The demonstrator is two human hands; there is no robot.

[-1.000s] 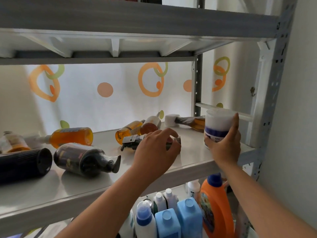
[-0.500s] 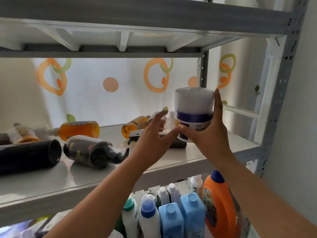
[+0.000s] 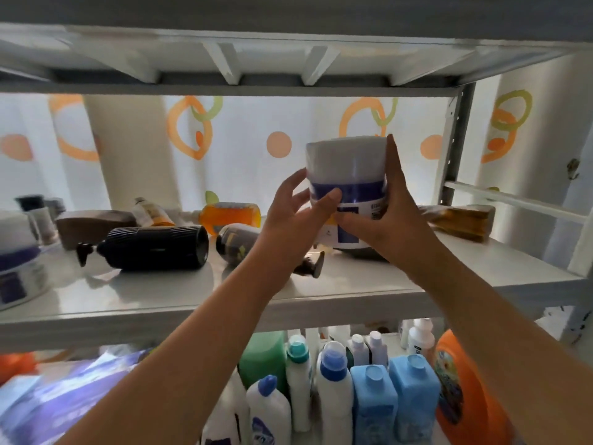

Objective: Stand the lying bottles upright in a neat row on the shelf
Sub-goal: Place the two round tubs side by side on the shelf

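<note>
A white jar with a purple band (image 3: 348,178) is held upright above the middle of the white shelf (image 3: 369,281). My right hand (image 3: 385,220) grips its right side and front. My left hand (image 3: 295,216) holds its left side, thumb on the label. On the shelf lie a black ribbed pump bottle (image 3: 154,248), a dark pump bottle (image 3: 237,244) partly behind my left wrist, an orange bottle (image 3: 229,213), a small orange-labelled bottle (image 3: 150,213), a brown bottle (image 3: 93,224) and an amber bottle (image 3: 459,220) at the right.
A second white jar with a purple band (image 3: 17,261) stands at the shelf's left end, small upright bottles (image 3: 38,213) behind it. The shelf above (image 3: 288,49) hangs close overhead. A metal post (image 3: 455,146) bounds the right side. Detergent bottles (image 3: 372,399) crowd the shelf below.
The white jar has been lifted off the shelf's right end and carried left and up. My left hand left the lying bottles and took hold of the jar. The view shifted left.
</note>
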